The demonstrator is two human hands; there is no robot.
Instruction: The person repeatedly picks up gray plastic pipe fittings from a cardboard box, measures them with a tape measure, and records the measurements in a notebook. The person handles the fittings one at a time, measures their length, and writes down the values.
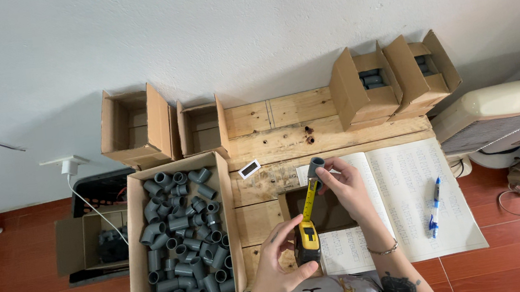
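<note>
- The right hand (344, 185) pinches a short grey pipe fitting (316, 167) between fingers and thumb, above the wooden surface (271, 125).
- The fitting is a stubby plastic tube, dull grey; its long axis tilts up and slightly right, with the top end away from the person.
- The left hand (279, 263) grips a yellow and black tape measure (307, 237), fingers wrapped around the case.
- The yellow blade (309, 200) runs from the case up to the fitting, touching its lower end.
- An open notebook (407, 195) lies under the right hand, a blue pen (434, 208) on its right page.
- A cardboard box (134, 243) of similar grey fittings sits left of the hands.
</note>
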